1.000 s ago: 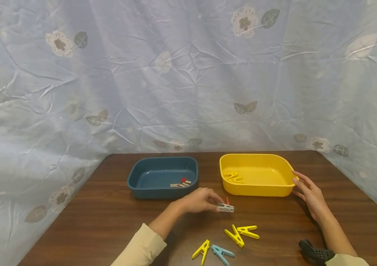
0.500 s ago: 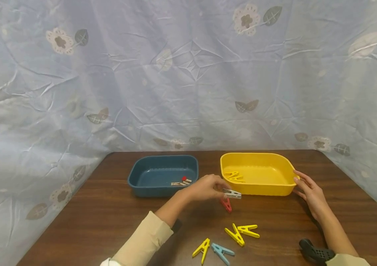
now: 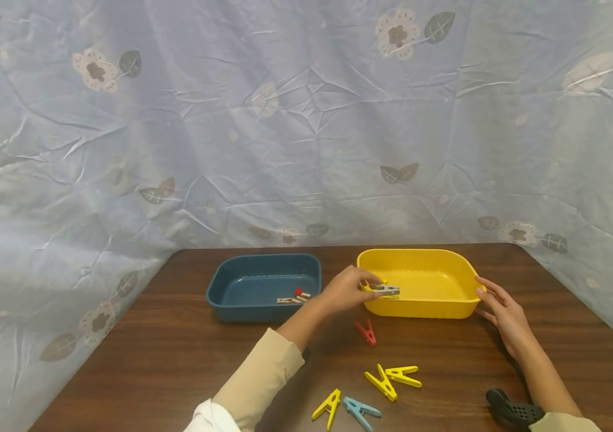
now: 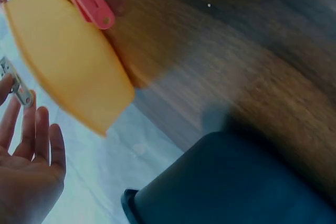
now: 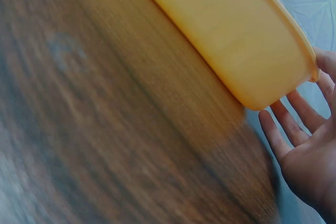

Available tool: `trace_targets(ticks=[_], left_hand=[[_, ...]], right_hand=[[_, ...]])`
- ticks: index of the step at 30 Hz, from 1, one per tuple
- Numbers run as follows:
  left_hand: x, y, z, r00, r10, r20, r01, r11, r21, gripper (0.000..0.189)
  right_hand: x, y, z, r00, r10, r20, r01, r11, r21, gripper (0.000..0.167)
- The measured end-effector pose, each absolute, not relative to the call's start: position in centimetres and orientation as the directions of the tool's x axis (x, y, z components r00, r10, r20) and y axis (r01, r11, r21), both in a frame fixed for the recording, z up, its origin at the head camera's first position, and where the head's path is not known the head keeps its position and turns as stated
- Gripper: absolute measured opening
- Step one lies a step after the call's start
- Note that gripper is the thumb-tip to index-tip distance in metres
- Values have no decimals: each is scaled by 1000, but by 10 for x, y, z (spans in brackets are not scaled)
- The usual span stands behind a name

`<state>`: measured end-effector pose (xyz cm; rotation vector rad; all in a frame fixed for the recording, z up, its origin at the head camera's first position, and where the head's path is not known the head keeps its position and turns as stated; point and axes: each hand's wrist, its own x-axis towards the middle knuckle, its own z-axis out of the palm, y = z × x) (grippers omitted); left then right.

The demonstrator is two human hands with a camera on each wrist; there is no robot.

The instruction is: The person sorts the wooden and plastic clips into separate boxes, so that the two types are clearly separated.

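My left hand [image 3: 346, 289] pinches a pale grey clothespin [image 3: 388, 290] over the near left side of the yellow basin [image 3: 419, 309], where yellow clothespins [image 3: 368, 285] lie partly hidden behind the hand. The left wrist view shows the pinched clothespin [image 4: 22, 94] between thumb and fingertips, the other fingers extended. At the basin's right end, my right hand [image 3: 506, 321] holds the rim with thumb and forefinger, its lower fingers stretched along the outside. On the table in front of the basin lies a red clothespin [image 3: 367, 333].
A dark blue basin [image 3: 263, 313] with several small pale clothespins and a red piece stands at left. Yellow clothespins [image 3: 381, 382] and a light blue clothespin [image 3: 361, 411] lie nearer on the wooden table [image 3: 149, 366]. Patterned cloth [image 3: 284, 150] hangs behind.
My left hand has carried the grey clothespin up and away from beside the red one, to above the yellow basin. My right hand has stayed at the basin's rim.
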<state>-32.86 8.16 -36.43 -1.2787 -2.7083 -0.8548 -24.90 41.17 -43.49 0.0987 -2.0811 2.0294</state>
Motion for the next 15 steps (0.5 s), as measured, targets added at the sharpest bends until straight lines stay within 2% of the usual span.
trace_targets(ticks=[7,15], left_hand=[[-339,96,-372,-705,655,271,697,573,431,26],[-344,115,-375,-707,636,310,702,579,414,27]], right_hand=[[-248,411,-435,-968,114,223,-222,21,-975,47],[-248,410,-434,-970,115,213,-208,52,-977,51]])
